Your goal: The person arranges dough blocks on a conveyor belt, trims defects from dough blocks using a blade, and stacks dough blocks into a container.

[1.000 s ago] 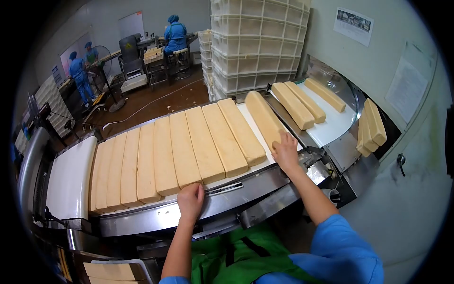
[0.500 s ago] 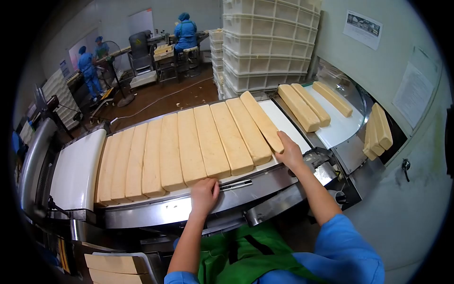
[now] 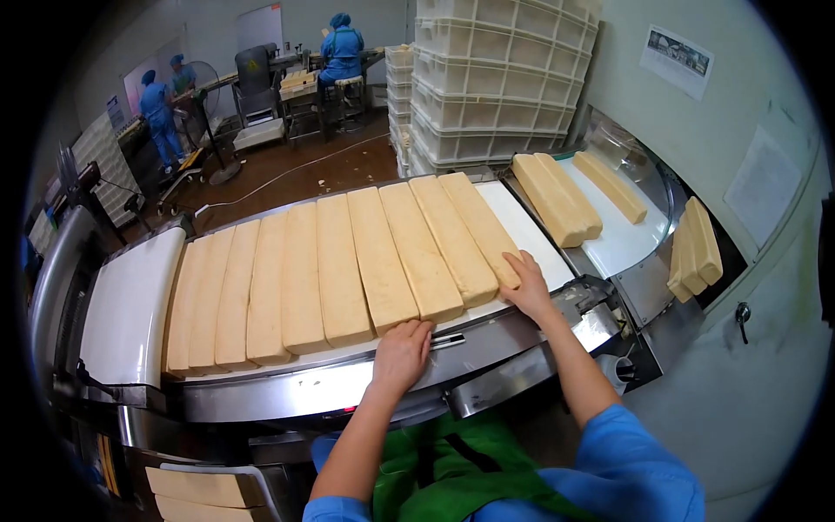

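Note:
A row of long pale-yellow loaf-like blocks point(image 3: 333, 270) lies side by side on a white belt, their short ends facing me. My right hand point(image 3: 527, 287) grips the near end of the rightmost block point(image 3: 477, 224), fingers on its top right edge. The block lies snug beside its neighbour. My left hand point(image 3: 402, 357) is closed, its curled fingers against the near ends of the blocks in the row's right half. Whether its hidden fingertips hold anything does not show.
Several more blocks point(image 3: 557, 200) sit on the right-hand belt section point(image 3: 622, 239). A metal rail point(image 3: 287, 391) edges the belt in front of me. Stacked white crates point(image 3: 496, 83) stand behind. Cut blocks point(image 3: 204, 487) lie in a tray at lower left. Co-workers point(image 3: 341, 54) are at the back.
The rightmost block, slanted before, now lies straight against the row. My left hand has shifted right along the block ends. Two blocks on the right-hand belt section now sit closer together.

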A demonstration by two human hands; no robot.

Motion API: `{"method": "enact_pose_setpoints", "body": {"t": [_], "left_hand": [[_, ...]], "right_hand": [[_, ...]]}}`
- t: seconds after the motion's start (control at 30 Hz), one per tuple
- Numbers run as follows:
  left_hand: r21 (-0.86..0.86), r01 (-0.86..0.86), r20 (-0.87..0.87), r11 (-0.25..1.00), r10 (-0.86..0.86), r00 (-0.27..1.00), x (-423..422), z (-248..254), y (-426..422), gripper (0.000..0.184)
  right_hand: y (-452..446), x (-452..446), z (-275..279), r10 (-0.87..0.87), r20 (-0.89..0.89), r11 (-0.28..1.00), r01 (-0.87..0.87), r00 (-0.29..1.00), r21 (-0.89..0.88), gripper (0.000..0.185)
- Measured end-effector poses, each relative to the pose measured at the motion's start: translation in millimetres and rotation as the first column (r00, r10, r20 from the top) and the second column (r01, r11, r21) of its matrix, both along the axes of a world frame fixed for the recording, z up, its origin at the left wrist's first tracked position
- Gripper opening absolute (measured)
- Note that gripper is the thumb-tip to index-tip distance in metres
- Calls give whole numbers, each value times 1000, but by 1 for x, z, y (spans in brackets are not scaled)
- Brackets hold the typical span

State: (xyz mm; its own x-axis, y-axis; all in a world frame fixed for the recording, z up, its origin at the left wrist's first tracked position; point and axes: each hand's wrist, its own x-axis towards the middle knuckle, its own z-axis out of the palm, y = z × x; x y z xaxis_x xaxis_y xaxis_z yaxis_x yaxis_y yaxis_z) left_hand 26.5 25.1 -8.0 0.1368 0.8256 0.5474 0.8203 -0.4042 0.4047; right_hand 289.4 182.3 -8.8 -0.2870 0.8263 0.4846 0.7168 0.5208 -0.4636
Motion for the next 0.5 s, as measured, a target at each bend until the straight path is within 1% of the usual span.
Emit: {"method": "enact_pose_setpoints", "body": {"t": [0.07, 0.17, 0.23, 0.27, 0.33, 0.37, 0.4, 0.43, 0.47, 0.5], "left_hand": [[36, -25, 8, 999, 25, 1000, 1, -2, 2, 15], [14, -45, -13, 999, 46, 999, 2, -1, 2, 16], [25, -63, -38, 998, 64, 997, 2, -4, 2, 17], [42, -80, -61, 996, 82, 995, 2, -3, 3, 19], [42, -101, -76, 994, 104, 992, 3, -2, 0, 19], [39, -121, -83, 992, 124, 989, 5, -2, -1, 18], [43, -126, -82, 991, 129, 988, 5, -3, -1, 18], [49, -124, -65, 991, 127, 990, 4, -5, 0, 18], [56, -121, -52, 991, 123, 991, 2, -6, 1, 17], [59, -120, -58, 991, 124, 991, 0, -6, 1, 17]], "right_hand": [[2, -4, 4, 2, 0, 1000, -2, 1000, -14, 68], [4, -3, 1, 5, 16, 1000, -5, 1000, -13, 64], [6, 5, 5, 94, 61, 995, -91, 994, -45, 60], [13, 12, 9, 94, 54, 995, -92, 994, -43, 60], [46, 37, 17, 62, -76, 978, -76, 995, -195, 62], [63, 48, 22, -72, 19, 997, 72, 997, -39, 61], [78, 58, 23, -218, 89, 970, 206, 972, 128, 61], [91, 66, 22, -214, 87, 970, 202, 973, 133, 61], [102, 72, 20, -378, 153, 922, 356, 913, 151, 59], [104, 72, 22, -529, 214, 848, 500, 821, 175, 58]]}}
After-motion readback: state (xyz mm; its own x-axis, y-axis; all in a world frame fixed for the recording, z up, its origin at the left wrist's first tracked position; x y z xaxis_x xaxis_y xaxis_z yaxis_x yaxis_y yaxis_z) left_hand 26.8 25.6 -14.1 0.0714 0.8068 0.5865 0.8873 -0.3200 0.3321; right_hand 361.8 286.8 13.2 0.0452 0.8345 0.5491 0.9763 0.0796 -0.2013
